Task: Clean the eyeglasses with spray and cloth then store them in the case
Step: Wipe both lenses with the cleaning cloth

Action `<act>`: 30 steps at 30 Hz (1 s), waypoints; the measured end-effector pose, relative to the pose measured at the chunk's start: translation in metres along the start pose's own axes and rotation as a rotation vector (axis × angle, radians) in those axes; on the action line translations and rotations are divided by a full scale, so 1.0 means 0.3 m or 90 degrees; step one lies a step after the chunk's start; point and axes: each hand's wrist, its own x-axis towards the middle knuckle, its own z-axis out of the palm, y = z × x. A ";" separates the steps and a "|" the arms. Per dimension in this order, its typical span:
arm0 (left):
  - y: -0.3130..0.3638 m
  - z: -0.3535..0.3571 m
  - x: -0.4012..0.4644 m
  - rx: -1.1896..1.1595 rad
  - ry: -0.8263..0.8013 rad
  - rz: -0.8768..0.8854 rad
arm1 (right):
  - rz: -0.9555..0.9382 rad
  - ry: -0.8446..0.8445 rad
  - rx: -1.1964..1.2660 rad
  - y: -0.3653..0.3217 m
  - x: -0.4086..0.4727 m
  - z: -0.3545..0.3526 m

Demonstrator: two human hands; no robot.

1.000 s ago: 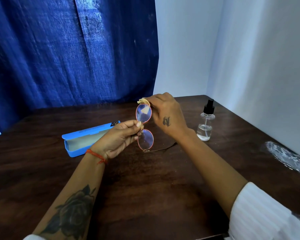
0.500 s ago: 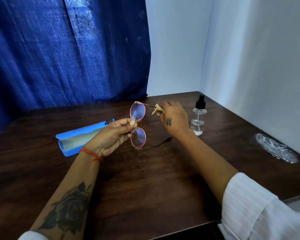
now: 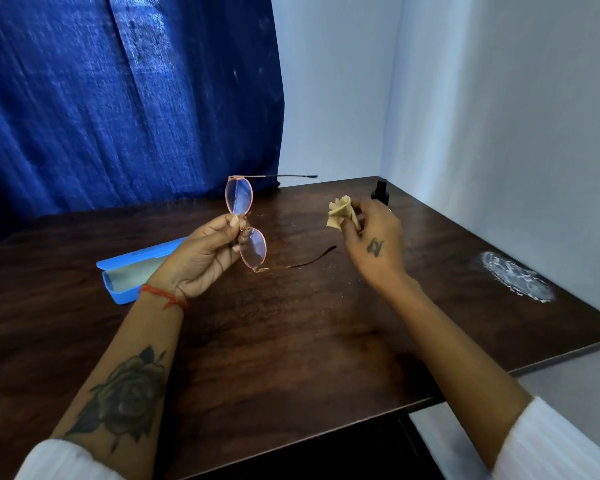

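Now, far left, a deep blue curtain is hanging behind the dark wooden bench, covering most of the back wall. Down on the bench, the blue case is lying open with its pale lining showing, and its right end is disappearing behind the left hand. A red thread is sitting round that wrist, and a rose tattoo is showing on the forearm above a white sleeve.

That left hand is pinching the eyeglasses at the bridge, thumb and fingertips closed on the thin pinkish frame. The glasses are standing on end above the bench, one lens over the other, both temples unfolded and pointing right; the upper temple is crossing in front of the curtain's edge, the lower one is hanging just above the wood.

Moving right, across a clear gap, the right hand is gripping the crumpled yellow cloth between thumb and fingers, well apart from the lenses. It is blocking most of the spray bottle behind it: only the black cap is peeking over the knuckles, so the bottle's body cannot be made out.

Further right, a whitish scuffed patch is marking the bench near the pale wall.
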 end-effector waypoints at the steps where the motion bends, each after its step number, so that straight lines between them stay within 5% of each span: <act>1: -0.006 0.006 0.003 0.000 0.003 0.003 | -0.007 -0.005 0.059 -0.015 -0.020 -0.027; 6: -0.049 0.035 0.019 0.009 0.035 0.005 | -0.176 -0.207 0.198 -0.083 -0.111 -0.111; 11: -0.085 0.059 0.025 0.013 0.060 -0.009 | -0.305 -0.349 0.095 -0.077 -0.147 -0.074; 18: -0.111 0.059 0.031 0.017 0.097 -0.015 | -0.259 -0.550 0.042 -0.042 -0.160 -0.035; 20: -0.113 0.061 0.040 0.019 0.102 -0.008 | -0.180 -0.556 0.110 -0.035 -0.147 -0.040; 24: -0.116 0.068 0.049 -0.008 0.121 0.006 | 0.183 -0.321 0.331 -0.042 -0.125 -0.028; 27: -0.124 0.070 0.053 -0.051 0.144 0.034 | 0.526 -0.379 0.523 -0.064 -0.109 0.009; 30: -0.128 0.072 0.056 -0.074 0.158 0.050 | 0.716 -0.405 0.720 -0.095 -0.071 0.041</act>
